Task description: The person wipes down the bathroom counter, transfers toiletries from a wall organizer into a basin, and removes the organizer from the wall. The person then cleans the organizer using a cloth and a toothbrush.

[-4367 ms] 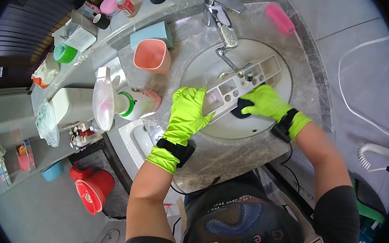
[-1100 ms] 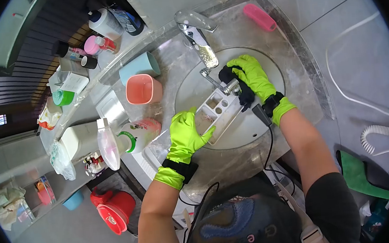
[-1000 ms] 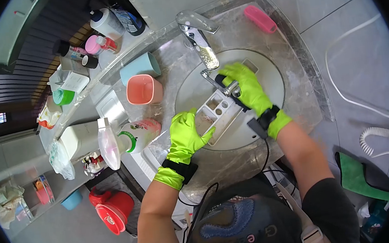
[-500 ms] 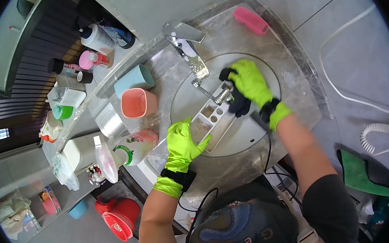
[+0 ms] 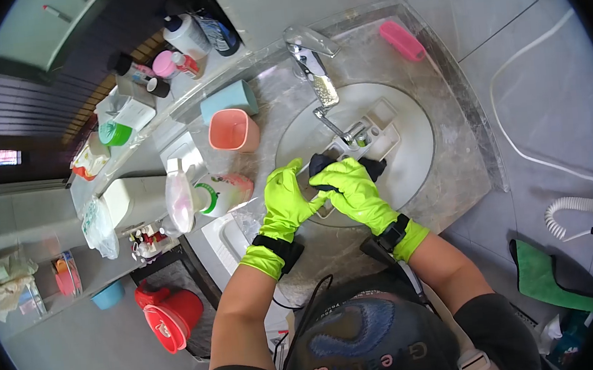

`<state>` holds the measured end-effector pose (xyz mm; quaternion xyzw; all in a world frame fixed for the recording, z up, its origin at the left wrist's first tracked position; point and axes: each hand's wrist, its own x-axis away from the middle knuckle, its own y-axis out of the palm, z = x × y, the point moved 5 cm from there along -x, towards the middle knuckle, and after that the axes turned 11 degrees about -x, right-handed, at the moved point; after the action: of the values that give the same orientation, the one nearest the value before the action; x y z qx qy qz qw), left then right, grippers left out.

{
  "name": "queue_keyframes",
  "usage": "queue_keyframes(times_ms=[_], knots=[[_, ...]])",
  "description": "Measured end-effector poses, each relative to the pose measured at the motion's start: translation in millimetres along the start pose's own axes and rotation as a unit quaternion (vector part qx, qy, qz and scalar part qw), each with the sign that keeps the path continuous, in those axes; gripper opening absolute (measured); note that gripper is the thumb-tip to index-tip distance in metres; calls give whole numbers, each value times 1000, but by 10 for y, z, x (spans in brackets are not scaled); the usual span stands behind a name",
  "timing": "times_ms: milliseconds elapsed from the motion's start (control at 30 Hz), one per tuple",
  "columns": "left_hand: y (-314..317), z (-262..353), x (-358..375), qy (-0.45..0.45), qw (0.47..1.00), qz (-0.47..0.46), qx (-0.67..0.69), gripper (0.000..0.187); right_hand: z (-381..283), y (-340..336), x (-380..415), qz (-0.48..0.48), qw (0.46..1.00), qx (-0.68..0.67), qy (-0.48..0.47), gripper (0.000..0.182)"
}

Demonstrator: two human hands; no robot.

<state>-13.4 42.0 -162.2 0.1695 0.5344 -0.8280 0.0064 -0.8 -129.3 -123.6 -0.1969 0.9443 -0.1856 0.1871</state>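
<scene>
White tray [image 5: 386, 143]: one end partly covered by the left hand [image 5: 287, 196], right hand [image 5: 349, 182] and dark cloth [image 5: 376, 169]; further portion behind the chrome faucet [image 5: 310, 64]. Dark cloth: partly beneath the right hand, full outline undetermined. Light-blue cup [image 5: 236, 98]: partly behind pink cup [image 5: 234, 132]. Spray bottle [image 5: 230, 192]: label print illegible. Dark shirt [image 5: 364, 359]: cut off at bottom edge.

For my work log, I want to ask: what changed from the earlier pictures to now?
The right hand, still holding the dark cloth, moved along the white tray from its far end toward the left hand. The left hand still grips the tray, which stays in the sink.
</scene>
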Motion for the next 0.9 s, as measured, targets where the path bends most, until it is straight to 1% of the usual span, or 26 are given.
queue_keyframes(times_ms=[33,67,133,167,200,267,333,367,400,433,467,500,567,600,633,733,767,800,867,900], knots=[[-16,-16,-4,2,1000,17,0,100,9,-15,10,-19,1000,-14,11,31],[-9,-42,32,-36,999,1,-22,107,30,-51,21,-39,999,-27,22,30],[-73,-7,169,-117,991,-34,-62,121,225,-282,89,-47,980,-136,139,25],[-75,12,220,-52,996,-46,-58,132,392,-279,247,57,886,-387,247,23],[-73,20,272,-29,995,-45,-86,130,265,-447,272,106,869,-389,287,23],[-96,35,240,-51,995,-25,-79,121,464,-663,441,132,925,-221,279,22],[-53,7,224,-50,995,-19,-84,107,314,-755,416,157,898,-305,275,23],[-36,1,207,-48,995,-15,-86,101,398,-796,475,171,920,-251,250,26],[-52,24,203,-36,998,8,-47,94,296,-835,431,139,961,-146,187,29],[-71,58,234,-23,999,29,-7,88,141,-880,387,106,986,-39,123,31],[-89,88,264,-11,998,49,34,81,-33,-911,356,71,993,69,59,35],[-135,128,251,-25,993,36,114,75,-220,-917,311,32,992,114,36,47],[-93,149,255,-5,985,69,160,79,-492,-788,194,-84,991,102,13,50],[-80,168,256,6,979,86,183,81,-580,-689,159,-142,985,96,2,51],[-126,217,208,2,983,82,166,84,-590,-571,127,-203,978,55,2,55],[-123,210,94,-3,981,65,185,82,-549,-295,-70,-316,939,131,28,50],[-138,222,59,1,983,60,175,82,-535,-217,-182,-299,935,189,-26,38],[-158,260,44,3,985,54,165,82,-395,-90,-263,-371,906,201,26,34],[-190,315,39,3,989,38,145,82,-174,86,-362,-504,825,220,128,25],[-201,336,47,1,991,28,134,82,-271,106,-398,-457,838,295,48,15]])
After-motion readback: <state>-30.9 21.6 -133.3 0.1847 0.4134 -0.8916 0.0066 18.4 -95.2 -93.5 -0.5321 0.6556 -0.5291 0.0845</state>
